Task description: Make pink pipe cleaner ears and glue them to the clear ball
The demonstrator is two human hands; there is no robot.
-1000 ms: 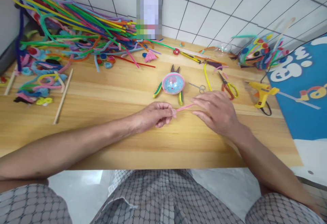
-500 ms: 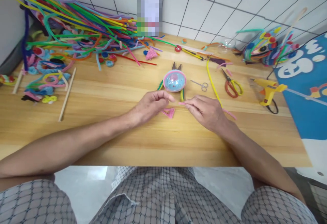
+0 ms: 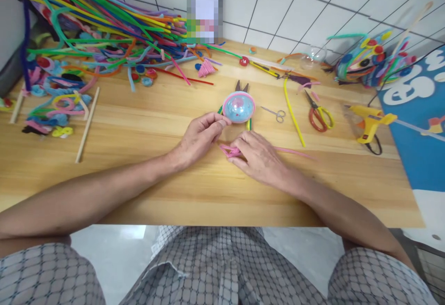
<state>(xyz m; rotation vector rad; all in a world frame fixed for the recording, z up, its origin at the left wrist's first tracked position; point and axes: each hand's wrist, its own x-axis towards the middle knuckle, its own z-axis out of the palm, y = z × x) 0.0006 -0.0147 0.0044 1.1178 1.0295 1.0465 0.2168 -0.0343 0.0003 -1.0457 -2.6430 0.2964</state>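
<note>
My right hand (image 3: 259,156) is closed on a pink pipe cleaner shape (image 3: 227,150), bent into a small triangle-like frame, low over the table. A thin pink strand (image 3: 295,151) trails out to the right from behind that hand. My left hand (image 3: 205,133) has its thumb and forefinger pinched together; what lies between them, if anything, is too small to make out. Just beyond both hands sits a clear dome (image 3: 238,107) with a pink and light-blue rim. It rests over pliers (image 3: 242,86), whose dark jaws stick out behind and green-yellow handles in front.
Small scissors (image 3: 279,115), a yellow pipe cleaner (image 3: 294,112), red-and-yellow scissors (image 3: 320,115) and a yellow glue gun (image 3: 370,120) lie to the right. A heap of coloured pipe cleaners (image 3: 139,27) fills the back left. A wooden stick (image 3: 87,126) and a wound pink cone (image 3: 206,68) lie nearer.
My right hand has moved left and down, from pinching a pink strand to gripping the bent pink shape. My left hand has drawn slightly back left, its fingertips now pressed together.
</note>
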